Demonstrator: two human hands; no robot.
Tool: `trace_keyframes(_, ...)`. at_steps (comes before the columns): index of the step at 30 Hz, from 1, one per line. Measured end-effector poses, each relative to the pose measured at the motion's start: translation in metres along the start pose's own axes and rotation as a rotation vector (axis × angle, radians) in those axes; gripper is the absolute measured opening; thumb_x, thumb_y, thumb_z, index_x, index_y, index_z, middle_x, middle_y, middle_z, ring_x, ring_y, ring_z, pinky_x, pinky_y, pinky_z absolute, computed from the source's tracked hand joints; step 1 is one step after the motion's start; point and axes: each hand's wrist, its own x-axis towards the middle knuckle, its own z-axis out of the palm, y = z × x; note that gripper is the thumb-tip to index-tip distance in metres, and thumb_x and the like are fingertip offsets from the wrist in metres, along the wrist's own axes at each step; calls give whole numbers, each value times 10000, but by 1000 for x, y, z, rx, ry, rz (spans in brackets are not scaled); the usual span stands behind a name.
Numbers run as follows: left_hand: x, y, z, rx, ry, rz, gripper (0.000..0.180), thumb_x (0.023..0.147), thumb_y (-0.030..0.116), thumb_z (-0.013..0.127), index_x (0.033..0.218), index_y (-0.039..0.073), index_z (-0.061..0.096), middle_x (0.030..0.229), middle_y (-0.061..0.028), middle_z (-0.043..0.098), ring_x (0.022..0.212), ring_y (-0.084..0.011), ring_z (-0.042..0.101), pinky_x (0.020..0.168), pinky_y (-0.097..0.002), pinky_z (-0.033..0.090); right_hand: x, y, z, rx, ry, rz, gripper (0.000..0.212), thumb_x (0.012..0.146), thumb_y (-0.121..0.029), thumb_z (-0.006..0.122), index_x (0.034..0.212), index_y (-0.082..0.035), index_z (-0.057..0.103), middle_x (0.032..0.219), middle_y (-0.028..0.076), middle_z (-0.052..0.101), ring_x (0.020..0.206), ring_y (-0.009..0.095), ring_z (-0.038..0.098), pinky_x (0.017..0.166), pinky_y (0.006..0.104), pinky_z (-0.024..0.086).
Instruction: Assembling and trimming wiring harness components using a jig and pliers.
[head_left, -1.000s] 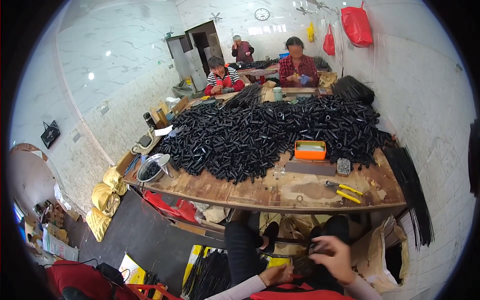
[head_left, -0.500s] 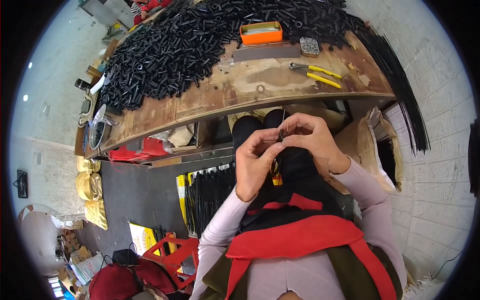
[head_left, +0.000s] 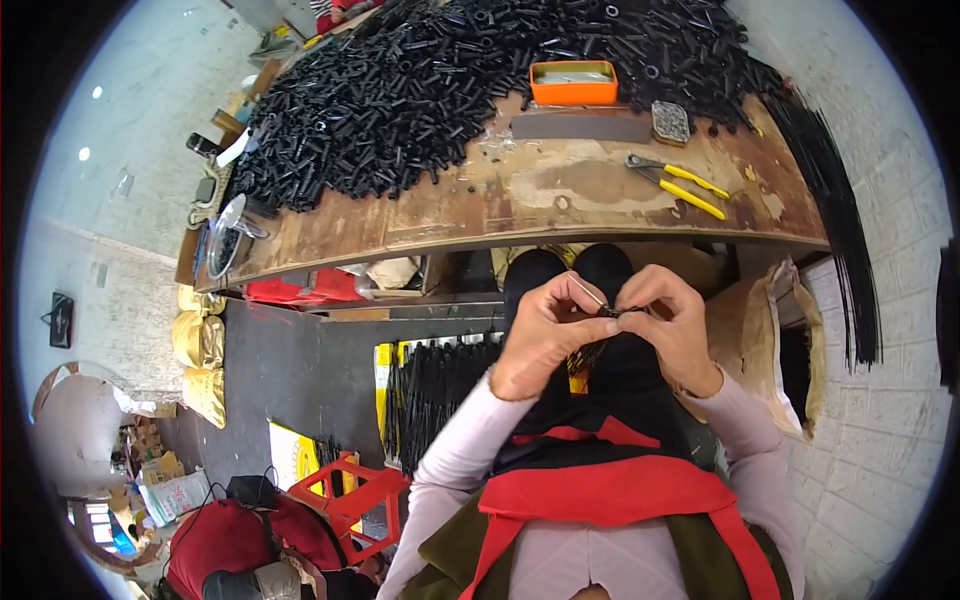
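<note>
Above my lap, both hands meet at the fingertips. My left hand (head_left: 545,340) is closed, its thumb and fingers pinching a small black piece (head_left: 608,312). A thin, pale metal rod (head_left: 588,290) slants from that piece up along the left fingers. From the other side my right hand (head_left: 675,325) pinches at the same piece, thumb and forefinger together. The fingers cover most of it, so its exact kind is hidden. In front of the hands, on the workbench (head_left: 440,222), lie pliers with yellow handles (head_left: 690,190), their jaws pointing left.
A large heap of short black tubes (head_left: 370,130) covers the bench's back and left. An orange tin (head_left: 573,92), a grey bar (head_left: 580,127) and a box of small metal bits (head_left: 670,122) stand near it. Long black rods (head_left: 835,220) overhang the right end. An open sack (head_left: 795,350) stands right.
The view has shifted, with the scene lower and further right. My hands have turned, and the thin rod, upright before, now tilts toward the left hand. Both hands remain together at the piece.
</note>
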Motion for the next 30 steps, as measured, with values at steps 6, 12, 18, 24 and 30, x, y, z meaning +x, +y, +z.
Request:
trace_keyframes(6, -20, 0, 25, 27, 250, 173, 251, 750, -30, 785, 805, 48, 553, 867, -45, 622, 795, -104, 584, 747, -260, 485, -1, -5, 11, 149, 15, -4, 182, 817, 34, 733, 881, -11, 569, 909, 73, 591, 866, 145, 577, 793, 279, 466)
trace_keyframes(12, -1, 5, -32, -146, -303, 25, 260, 750, -55, 772, 858, 43, 556, 857, -74, 648, 824, -177, 666, 748, -288, 548, 21, -12, 13, 230, -288, 130, 221, 784, -68, 765, 819, -56, 547, 821, 69, 583, 786, 161, 564, 706, 282, 457)
trace_keyframes(18, 5, 2, -31, -330, -357, -23, 258, 770, -18, 772, 883, 40, 548, 866, -76, 606, 826, -195, 654, 695, -297, 543, 30, -11, 10, 394, -360, 210, 165, 804, -14, 721, 834, -45, 562, 847, 78, 603, 766, 156, 597, 683, 271, 478)
trace_keyframes(24, -9, 4, -26, 256, -258, -44, 90, 794, -104, 654, 863, -73, 702, 887, -127, 694, 881, -177, 654, 799, -269, 518, 9, -9, -5, 252, -293, 162, 151, 819, 55, 714, 876, -9, 590, 895, 64, 624, 834, 140, 645, 745, 262, 510)
trace_keyframes(30, 1, -6, -14, 108, -77, 61, 142, 808, -41, 710, 942, -87, 692, 958, -175, 696, 836, -235, 680, 797, -328, 555, 28, -29, -29, 40, -273, 179, 158, 860, -45, 721, 993, -15, 642, 937, 32, 634, 938, 103, 587, 838, 262, 473)
